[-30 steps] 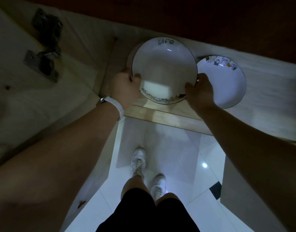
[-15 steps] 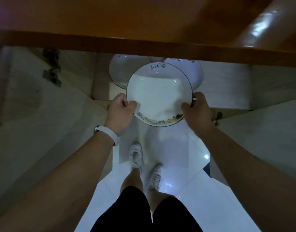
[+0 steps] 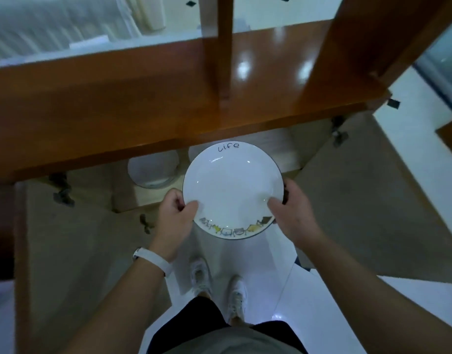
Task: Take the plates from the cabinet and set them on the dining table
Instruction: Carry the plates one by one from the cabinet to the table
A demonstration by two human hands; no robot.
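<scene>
A white plate [image 3: 232, 185] with "life" written at its far rim and small cat drawings along its near rim is held level in front of the open cabinet. My left hand [image 3: 175, 221] grips its left edge and my right hand [image 3: 291, 213] grips its right edge, thumbs on top. Another white plate [image 3: 153, 172] lies on the cabinet shelf behind and to the left, partly hidden by the cabinet top. No dining table can be made out for certain.
The glossy brown cabinet top [image 3: 117, 98] juts out just above the held plate, with upright wooden posts [image 3: 224, 47] on it. Both cabinet doors [image 3: 66, 251] stand open at left and right. My feet [image 3: 217, 284] stand on white tile floor.
The plate has come out of the cabinet toward me, held in both hands. My view has risen, so the cabinet top and the room beyond now show.
</scene>
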